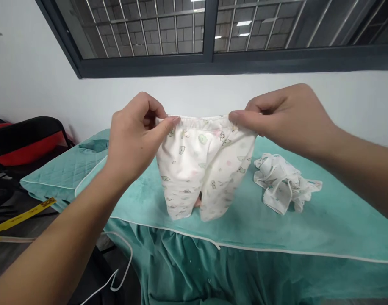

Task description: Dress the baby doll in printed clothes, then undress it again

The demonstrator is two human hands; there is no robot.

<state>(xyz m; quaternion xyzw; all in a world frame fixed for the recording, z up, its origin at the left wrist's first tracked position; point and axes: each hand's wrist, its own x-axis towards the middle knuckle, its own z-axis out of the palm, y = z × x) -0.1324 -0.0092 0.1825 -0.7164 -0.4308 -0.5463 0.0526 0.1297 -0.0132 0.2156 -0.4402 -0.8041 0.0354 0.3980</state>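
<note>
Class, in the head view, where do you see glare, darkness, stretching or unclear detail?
Head view: white patches of glare in the window; dark around the black-and-red chair; left forearm broadened toward the lower-left corner; lettering on the yellow strip too unclear to read; pattern on the white pants clear enough to make out.

Soft, even light is falling on the white wall (86, 99). Bright rectangles are glaring in the window glass (244, 23). Wide-angle distortion is stretching the edges.

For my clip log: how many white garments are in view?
2: pants held by left hand and right hand; crumpled garment on the green cover at right. More may be hidden.
</note>
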